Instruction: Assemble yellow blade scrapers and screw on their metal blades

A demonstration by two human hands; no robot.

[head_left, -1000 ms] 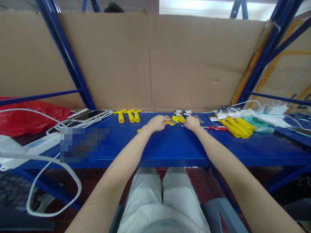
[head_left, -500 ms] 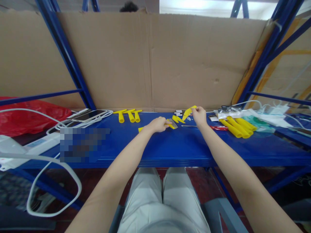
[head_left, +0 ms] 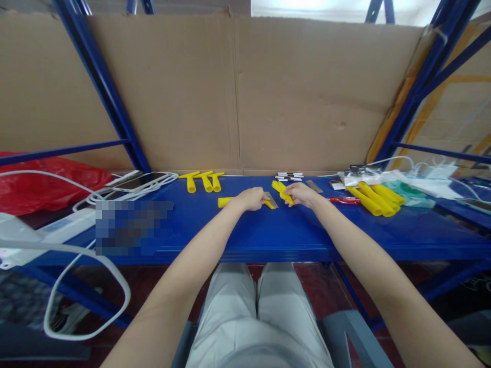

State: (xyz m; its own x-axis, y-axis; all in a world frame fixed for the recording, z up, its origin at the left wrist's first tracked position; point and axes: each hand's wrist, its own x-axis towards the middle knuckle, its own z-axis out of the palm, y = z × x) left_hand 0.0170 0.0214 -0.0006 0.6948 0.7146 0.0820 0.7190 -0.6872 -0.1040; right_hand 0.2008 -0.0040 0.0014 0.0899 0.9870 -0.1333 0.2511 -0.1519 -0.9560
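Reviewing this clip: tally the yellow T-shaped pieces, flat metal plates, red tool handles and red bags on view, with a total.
Yellow T-shaped pieces: 3
Flat metal plates: 2 (one at the left hand, one beyond the right hand)
Red tool handle: 1
Red bag: 1
Total: 7

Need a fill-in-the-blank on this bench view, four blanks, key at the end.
1. The right hand touches a piece coloured ____.
2. The red handle lies nearer the ____ hand.
3. T-shaped pieces near the back of the bench number ____.
4. The brown panel behind is ____.

Missing words: yellow; right; three; cardboard.
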